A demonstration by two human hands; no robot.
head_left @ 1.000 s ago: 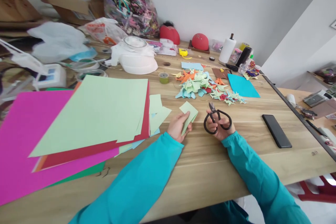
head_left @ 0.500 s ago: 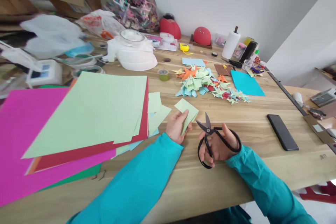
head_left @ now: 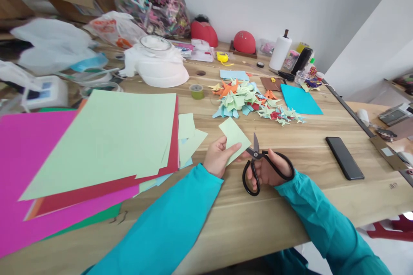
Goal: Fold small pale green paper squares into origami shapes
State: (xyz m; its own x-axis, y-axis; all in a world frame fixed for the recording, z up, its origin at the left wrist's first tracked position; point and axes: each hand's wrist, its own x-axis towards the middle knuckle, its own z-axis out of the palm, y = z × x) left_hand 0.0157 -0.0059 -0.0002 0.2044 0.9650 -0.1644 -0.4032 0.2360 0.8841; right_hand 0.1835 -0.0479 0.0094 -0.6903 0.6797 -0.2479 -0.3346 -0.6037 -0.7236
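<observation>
I see the left hand (head_left: 217, 157) pinching green paper (head_left: 235, 136) toward the right hand (head_left: 268, 172), which holds scissors (head_left: 255, 154), blades apart at its edge, seemingly lining up a cut that calls for steady paper and closing handles.

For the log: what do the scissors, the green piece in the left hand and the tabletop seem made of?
Scissors: likely metal, with dull grey blades; the smooth black handles could be painted metal or plastic-coated.
Green piece: matt paper, judging by its thin, crisp edges.
Tabletop: wood or wood-look laminate, faintly satin, showing streaky brown grain.
</observation>
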